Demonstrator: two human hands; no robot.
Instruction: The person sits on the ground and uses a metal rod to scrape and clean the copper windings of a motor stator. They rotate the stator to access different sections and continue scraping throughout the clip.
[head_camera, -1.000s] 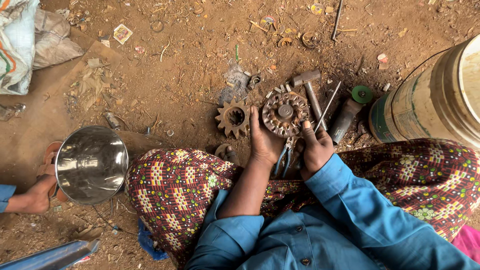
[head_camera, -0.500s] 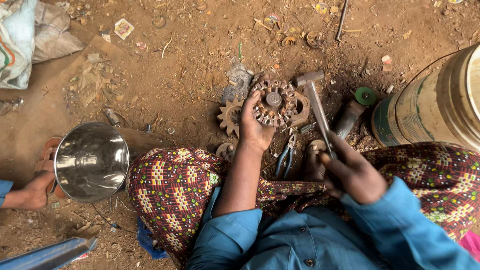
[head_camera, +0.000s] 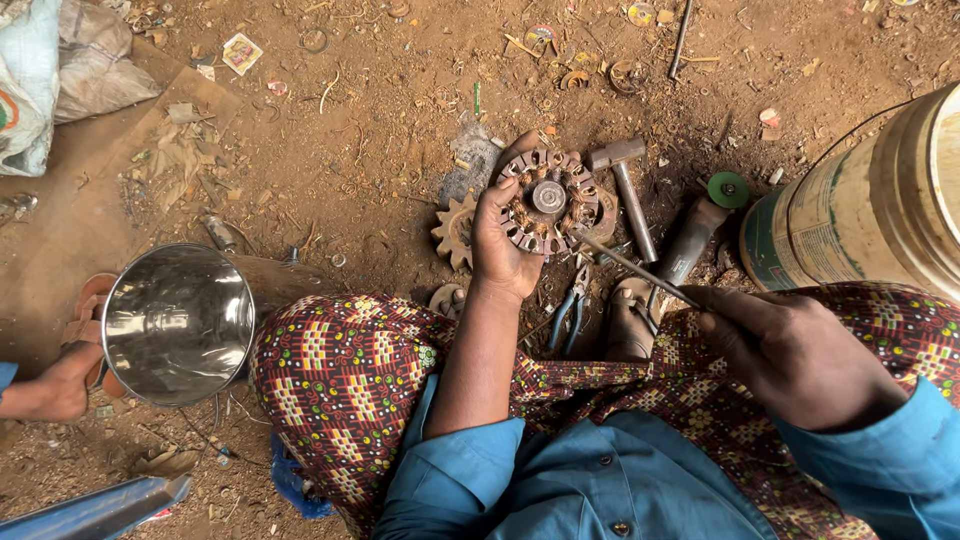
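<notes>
My left hand grips a round rusty toothed metal part wound with copper wire, holding it tilted just above the dirt. My right hand is closed around a thin metal rod whose tip points at the lower edge of that part. A hammer lies on the ground just right of the part. A second toothed gear-like piece lies left of my left hand. Blue-handled pliers rest near my knee.
A shiny steel pot sits at left, with another person's hand beside it. A large yellow-green drum stands at right. An angle grinder with a green disc lies by the drum. Scraps litter the dirt, and a sack lies top left.
My right hand left the round part, picked up the thin rod and drew back toward my lap. My left hand lifted and tilted the part.
</notes>
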